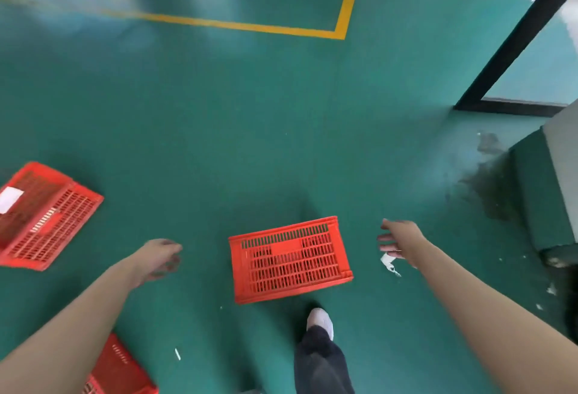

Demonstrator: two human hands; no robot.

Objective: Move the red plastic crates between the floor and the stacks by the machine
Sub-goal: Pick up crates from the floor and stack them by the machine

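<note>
Two bare forearms are seen reaching forward and down from the lower corners of the head view, one on each side of a red crate (291, 260). Nothing is held by the left hand (159, 257): its fingers are loosely curled and it hangs clear of the crate, to the crate's left. The right hand (398, 239) is spread wide with its fingers apart, likewise holding nothing, and is kept apart from the crate on its right. The crate is set on the green floor (250, 143) between the two hands, with a slatted wall turned upward, so its inside is hidden and any contents cannot be told. Just below it a white shoe (320, 320) and a dark trouser leg (322, 362) are seen. A second red crate (43, 218) is found well apart at the left edge, tilted, with a white slip (9, 198) visible in its dark interior. A third red crate (125, 368) is partly covered by the left forearm at the bottom left; its contents cannot be made out. A torn white scrap (387, 260) is seen on the floor by the right hand. A yellow line (347, 2) is painted across the floor farther off, and a dark frame (516, 40) is seen at the upper right.
</note>
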